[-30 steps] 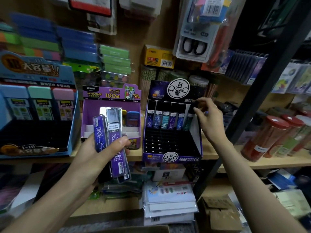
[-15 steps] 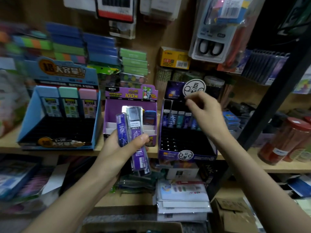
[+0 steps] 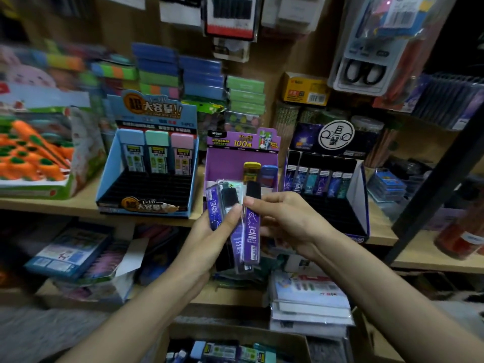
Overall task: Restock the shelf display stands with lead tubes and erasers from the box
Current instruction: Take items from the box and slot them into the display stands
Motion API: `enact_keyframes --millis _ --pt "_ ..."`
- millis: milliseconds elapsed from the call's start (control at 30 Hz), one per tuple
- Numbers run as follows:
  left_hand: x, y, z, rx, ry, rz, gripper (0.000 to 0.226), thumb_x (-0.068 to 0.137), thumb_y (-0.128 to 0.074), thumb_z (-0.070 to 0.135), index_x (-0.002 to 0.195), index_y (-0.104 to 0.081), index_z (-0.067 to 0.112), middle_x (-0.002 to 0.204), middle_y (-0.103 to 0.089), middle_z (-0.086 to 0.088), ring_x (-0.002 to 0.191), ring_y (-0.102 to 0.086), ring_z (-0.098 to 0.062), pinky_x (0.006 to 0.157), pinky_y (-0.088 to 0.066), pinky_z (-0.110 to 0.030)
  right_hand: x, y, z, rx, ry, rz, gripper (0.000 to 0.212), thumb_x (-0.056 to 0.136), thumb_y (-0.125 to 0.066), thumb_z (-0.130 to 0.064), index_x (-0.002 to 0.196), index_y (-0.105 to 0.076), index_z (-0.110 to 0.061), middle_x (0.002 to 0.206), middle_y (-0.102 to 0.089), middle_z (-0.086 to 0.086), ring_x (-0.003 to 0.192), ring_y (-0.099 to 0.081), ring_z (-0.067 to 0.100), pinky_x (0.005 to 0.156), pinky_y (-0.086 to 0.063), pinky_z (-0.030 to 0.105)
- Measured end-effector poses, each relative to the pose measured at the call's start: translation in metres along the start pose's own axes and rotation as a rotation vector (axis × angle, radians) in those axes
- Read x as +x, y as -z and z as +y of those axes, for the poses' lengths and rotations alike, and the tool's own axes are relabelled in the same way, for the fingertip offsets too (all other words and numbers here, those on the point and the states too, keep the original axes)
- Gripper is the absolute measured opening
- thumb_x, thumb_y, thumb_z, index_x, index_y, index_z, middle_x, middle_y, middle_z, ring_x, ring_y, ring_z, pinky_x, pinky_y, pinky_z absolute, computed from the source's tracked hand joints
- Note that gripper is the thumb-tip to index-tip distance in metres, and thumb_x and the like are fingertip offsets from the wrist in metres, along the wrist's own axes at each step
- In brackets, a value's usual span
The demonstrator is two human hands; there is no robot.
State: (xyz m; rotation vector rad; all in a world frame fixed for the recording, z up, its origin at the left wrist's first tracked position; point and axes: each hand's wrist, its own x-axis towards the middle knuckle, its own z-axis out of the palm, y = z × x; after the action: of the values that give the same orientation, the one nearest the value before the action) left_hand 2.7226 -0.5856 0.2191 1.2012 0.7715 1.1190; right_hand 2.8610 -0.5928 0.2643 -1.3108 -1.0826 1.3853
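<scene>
My left hand [image 3: 209,231] grips a fanned bunch of purple lead tubes [image 3: 217,208] in front of the shelf. My right hand [image 3: 285,218] pinches one purple tube with a black cap [image 3: 252,231] at the right edge of that bunch. Behind them stand three display stands: a blue one [image 3: 110,169] with three pastel tubes in its back row, a purple one [image 3: 230,163] with a yellow and a blue piece, and a dark constellation stand [image 3: 358,195] with a row of tubes at the back. The cardboard box [image 3: 288,341] with more stock sits at the bottom.
A carton of orange carrot-shaped items [image 3: 31,158] stands at the left on the wooden shelf [image 3: 382,226]. Stacked packets [image 3: 309,302] lie on the lower shelf. A black upright post [image 3: 440,184] crosses the right side. Scissors packs [image 3: 366,43] hang above.
My right hand left the constellation stand and came down left to the bunch in my left hand, taking hold of one tube. The view shifted right and down.
</scene>
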Motion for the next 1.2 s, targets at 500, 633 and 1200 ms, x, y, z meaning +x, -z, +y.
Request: enact_keyframes --millis 500,633,1200 --pt "0.028 0.021 0.031 0.015 -0.087 0.167 0.037 0.074 -0.059 0.043 0.107 -0.061 0.026 0.082 -0.075 -0.001 0.07 -0.071 -0.009 0.054 -0.051 -0.016 0.047 0.091 -0.028 -0.355 0.574 0.596 0.023 0.088 -0.065 -0.017 0.068 -0.053 -0.018 0.059 -0.057 -0.001 0.042 -0.05 0.001 0.044 -0.041 0.013" --pt "0.03 0.025 0.026 0.061 -0.07 0.178 0.042 0.074 -0.058 0.045 0.112 -0.06 0.026 0.085 -0.075 0.002 0.071 -0.07 -0.007 0.059 -0.051 -0.021 0.069 0.106 -0.012 -0.643 0.578 0.617 0.007 0.09 -0.062 -0.02 0.085 -0.058 -0.016 0.073 -0.06 -0.011 0.056 -0.056 -0.005 0.05 -0.042 0.007" --pt "0.03 0.025 0.01 0.067 -0.156 0.065 0.038 0.072 -0.062 0.042 0.108 -0.06 0.029 0.093 -0.074 -0.003 0.081 -0.072 -0.019 0.062 -0.054 -0.018 0.096 0.107 0.003 -1.016 0.511 0.595 0.027 0.086 -0.066 -0.028 0.073 -0.049 -0.012 0.07 -0.057 0.006 0.068 -0.052 0.022 0.057 -0.029 0.029"
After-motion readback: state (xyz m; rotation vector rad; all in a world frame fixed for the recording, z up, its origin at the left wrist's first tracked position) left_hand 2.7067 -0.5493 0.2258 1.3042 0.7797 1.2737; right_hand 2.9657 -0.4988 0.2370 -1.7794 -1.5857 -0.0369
